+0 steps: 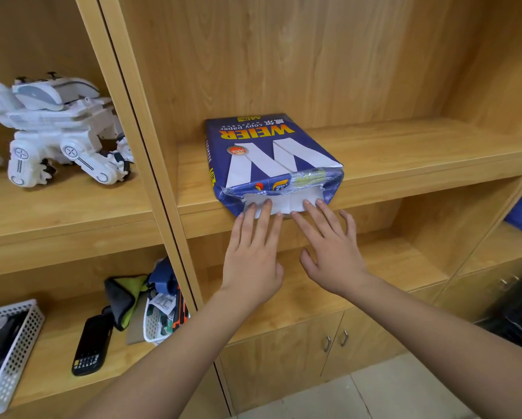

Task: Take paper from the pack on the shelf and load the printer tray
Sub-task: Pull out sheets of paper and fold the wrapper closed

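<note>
Your left hand and right hand are both flat, fingers straight and a bit spread, pinching nothing. The fingertips rest on the white sheets that show at the torn wrapper mouth. That's the WEIER copy paper pack, lying flat on the wooden shelf, its open end toward you and poking just over the front edge.

Step in hand: get a batch out. Pin the wrapper with one hand and hook the other's fingers under a moderate stack. Pull straight toward you and level, so the corners don't catch on the ragged wrapper. Don't drag the whole pack off the edge. Keep the sheet edges square. The printer tray is not in view. The toy robot in the left bay is irrelevant.
</note>
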`<action>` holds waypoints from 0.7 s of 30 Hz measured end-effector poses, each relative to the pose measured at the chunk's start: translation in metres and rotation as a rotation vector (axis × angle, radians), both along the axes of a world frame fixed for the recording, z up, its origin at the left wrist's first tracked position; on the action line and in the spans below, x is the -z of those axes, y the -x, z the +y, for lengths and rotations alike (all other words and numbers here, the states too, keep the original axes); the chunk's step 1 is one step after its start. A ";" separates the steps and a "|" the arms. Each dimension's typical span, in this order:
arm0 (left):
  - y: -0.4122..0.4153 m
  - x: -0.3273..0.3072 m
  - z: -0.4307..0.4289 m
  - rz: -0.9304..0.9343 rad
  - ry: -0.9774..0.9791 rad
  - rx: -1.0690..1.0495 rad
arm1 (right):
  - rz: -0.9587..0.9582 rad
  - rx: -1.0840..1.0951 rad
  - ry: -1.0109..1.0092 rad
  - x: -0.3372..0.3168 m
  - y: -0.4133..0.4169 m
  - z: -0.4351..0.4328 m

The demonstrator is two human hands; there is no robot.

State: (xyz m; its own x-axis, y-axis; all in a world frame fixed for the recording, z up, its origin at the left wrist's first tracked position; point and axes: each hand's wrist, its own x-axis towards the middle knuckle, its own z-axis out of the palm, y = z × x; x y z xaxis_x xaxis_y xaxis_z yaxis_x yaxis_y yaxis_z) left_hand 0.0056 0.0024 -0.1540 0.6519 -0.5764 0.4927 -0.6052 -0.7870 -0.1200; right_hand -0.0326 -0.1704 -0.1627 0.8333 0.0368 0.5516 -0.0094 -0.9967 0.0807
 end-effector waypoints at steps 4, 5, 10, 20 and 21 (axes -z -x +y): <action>0.011 -0.011 0.008 -0.017 0.192 0.110 | -0.138 -0.154 -0.061 -0.016 0.009 -0.005; 0.013 -0.014 0.011 -0.015 0.236 0.136 | -0.168 -0.180 -0.070 -0.020 0.010 -0.008; 0.010 -0.030 0.025 -0.065 0.486 0.202 | -0.320 -0.202 -0.155 -0.040 0.005 -0.028; -0.034 -0.060 0.023 0.003 0.607 -0.089 | -0.272 -0.095 -0.380 -0.072 -0.038 -0.052; -0.036 -0.060 0.019 0.019 0.611 -0.118 | -0.248 -0.089 -0.384 -0.071 -0.041 -0.052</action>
State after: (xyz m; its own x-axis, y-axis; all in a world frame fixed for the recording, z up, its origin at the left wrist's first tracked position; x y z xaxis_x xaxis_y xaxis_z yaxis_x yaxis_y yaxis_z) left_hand 0.0417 0.0216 -0.0943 0.7059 -0.1172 0.6985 -0.5074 -0.7717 0.3833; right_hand 0.0087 -0.2220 -0.0920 0.6775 -0.1438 0.7214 0.1051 -0.9517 -0.2883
